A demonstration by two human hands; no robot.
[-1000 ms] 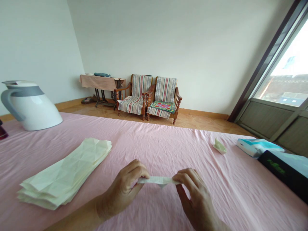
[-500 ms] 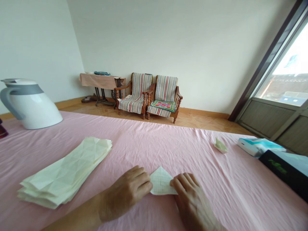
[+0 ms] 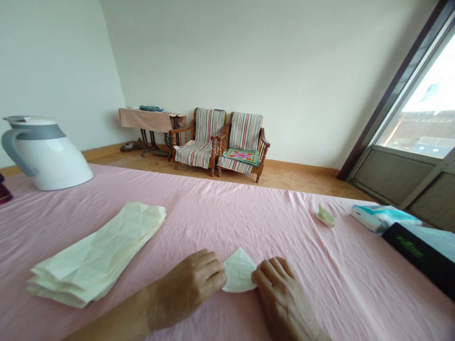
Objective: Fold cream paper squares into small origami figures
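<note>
A small folded piece of pale paper [image 3: 238, 272] lies flat on the pink tablecloth [image 3: 227, 213], its point facing away from me. My left hand [image 3: 190, 289] rests curled on its left edge, fingertips pressed onto the paper. My right hand [image 3: 284, 298] is curled on its right edge, fingers pressing it down too. A stack of creased cream paper sheets [image 3: 95, 253] lies to the left of my hands.
A white electric kettle [image 3: 44, 151] stands at the far left. A small folded paper piece [image 3: 325, 215] lies at the right, with a tissue pack [image 3: 382, 217] and a black box [image 3: 423, 255] beyond. Two striped wooden chairs [image 3: 222, 142] stand by the wall.
The paper, held up edge-on between both hands a second ago, now lies flat on the cloth. Both hands have come down and press its sides, drawing slightly closer together.
</note>
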